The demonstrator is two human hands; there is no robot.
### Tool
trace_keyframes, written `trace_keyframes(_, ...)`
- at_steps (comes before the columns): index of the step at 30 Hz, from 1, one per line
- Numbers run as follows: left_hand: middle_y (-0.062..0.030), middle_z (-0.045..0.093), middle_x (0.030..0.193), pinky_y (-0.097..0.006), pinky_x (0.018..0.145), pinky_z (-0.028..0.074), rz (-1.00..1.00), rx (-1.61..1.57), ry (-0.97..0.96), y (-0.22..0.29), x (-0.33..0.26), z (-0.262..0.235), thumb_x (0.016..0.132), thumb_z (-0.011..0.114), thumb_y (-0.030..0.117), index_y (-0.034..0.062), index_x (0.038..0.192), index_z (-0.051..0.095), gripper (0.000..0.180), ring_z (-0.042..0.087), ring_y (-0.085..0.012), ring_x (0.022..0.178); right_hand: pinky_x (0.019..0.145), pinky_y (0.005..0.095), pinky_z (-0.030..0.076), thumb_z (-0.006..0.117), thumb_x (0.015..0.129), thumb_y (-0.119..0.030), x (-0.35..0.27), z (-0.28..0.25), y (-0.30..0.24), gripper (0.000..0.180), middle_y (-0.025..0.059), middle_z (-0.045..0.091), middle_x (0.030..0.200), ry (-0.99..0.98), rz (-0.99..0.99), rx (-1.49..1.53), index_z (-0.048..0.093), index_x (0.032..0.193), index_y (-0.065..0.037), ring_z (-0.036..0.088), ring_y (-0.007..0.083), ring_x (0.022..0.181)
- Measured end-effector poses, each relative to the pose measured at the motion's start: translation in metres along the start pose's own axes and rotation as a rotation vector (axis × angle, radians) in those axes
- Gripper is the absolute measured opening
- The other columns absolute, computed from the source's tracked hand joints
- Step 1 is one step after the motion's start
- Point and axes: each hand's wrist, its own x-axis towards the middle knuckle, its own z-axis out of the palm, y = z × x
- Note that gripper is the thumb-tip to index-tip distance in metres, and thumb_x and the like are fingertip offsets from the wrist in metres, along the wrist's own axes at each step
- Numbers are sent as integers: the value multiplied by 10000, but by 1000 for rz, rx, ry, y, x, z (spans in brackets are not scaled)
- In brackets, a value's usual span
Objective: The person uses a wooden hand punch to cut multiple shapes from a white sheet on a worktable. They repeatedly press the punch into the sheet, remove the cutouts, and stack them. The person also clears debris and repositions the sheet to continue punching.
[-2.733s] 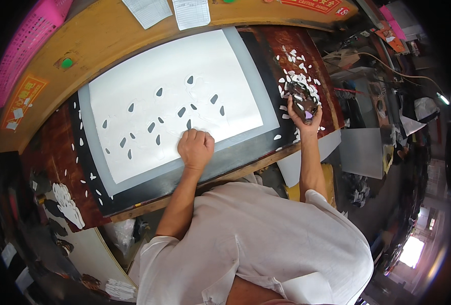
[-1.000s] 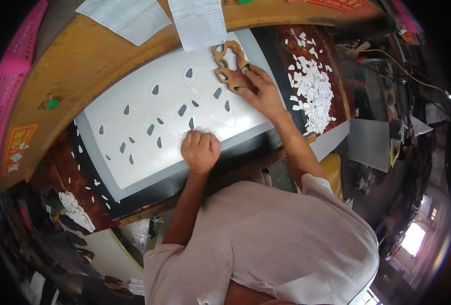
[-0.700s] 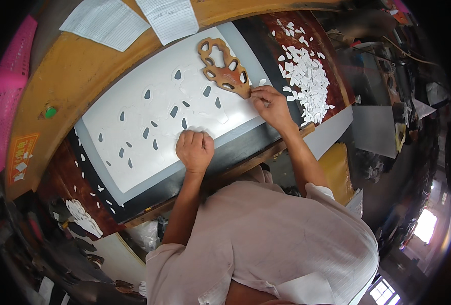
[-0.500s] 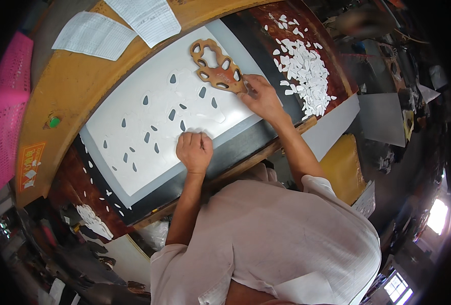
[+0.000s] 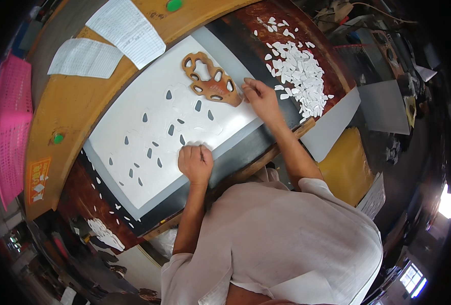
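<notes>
My left hand (image 5: 195, 163) is curled into a fist on the near part of a white sheet (image 5: 128, 188); whatever its fingers may hold is hidden. My right hand (image 5: 262, 101) is just right of a brown cutting die (image 5: 220, 87), thumb and forefinger slightly apart. The die, an irregular plate with several rimmed openings, lies flat on the sheet's far right part. Between my fist and the die, the sheet has several small dark teardrop-shaped holes (image 5: 171, 129) and faint outlines. Beneath it is a grey board (image 5: 248, 133).
A heap of small white cut pieces (image 5: 301, 76) lies to the right on a reddish-brown surface; a smaller pile (image 5: 105, 234) is at the lower left. Paper forms (image 5: 126, 33) rest on the yellow machine beam (image 5: 95, 104) behind. A pink basket (image 5: 11, 127) is far left.
My right fingers have come away from the die's right end, leaving it lying on the sheet. My left fist stays at the sheet's near side. The whole view has shifted slightly.
</notes>
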Motion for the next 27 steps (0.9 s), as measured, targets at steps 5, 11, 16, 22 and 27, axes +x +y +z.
trace_keyframes(5,-108,554,811,-490,660,455,129,-2,-47,0,-2,-6,859,714,139,82,752,586,177,570,-355,762,686,282,522,687,1018,-97,-40,7,19,223,63,722,945,148,-243,-185,750,1200,16,643,124,762)
trace_keyframes(11,-102,544,801,-481,669,466,139,64,-57,-5,-8,3,856,722,158,86,764,590,176,575,-351,759,699,356,561,683,962,-47,-43,10,42,156,139,720,933,135,-505,-192,766,1093,-27,699,315,761)
trace_keyframes(16,-107,582,824,-487,690,478,239,62,46,0,-5,1,855,711,149,76,797,635,120,588,-353,795,653,322,524,693,964,-33,-41,3,39,157,120,706,907,81,-549,-35,770,1101,-26,668,236,707)
trace_keyframes(22,-126,639,881,-509,744,488,116,127,-70,38,-46,-13,896,723,177,73,838,692,123,614,-377,846,630,232,462,699,1027,-120,-70,-35,53,211,-7,684,823,-137,-224,344,771,1174,12,555,53,691)
trace_keyframes(27,-128,655,910,-531,767,468,43,147,-29,96,-123,0,969,667,258,86,858,704,209,620,-389,869,661,244,497,623,1088,-215,-117,-100,12,263,14,688,831,-184,-248,330,756,1118,10,598,83,716)
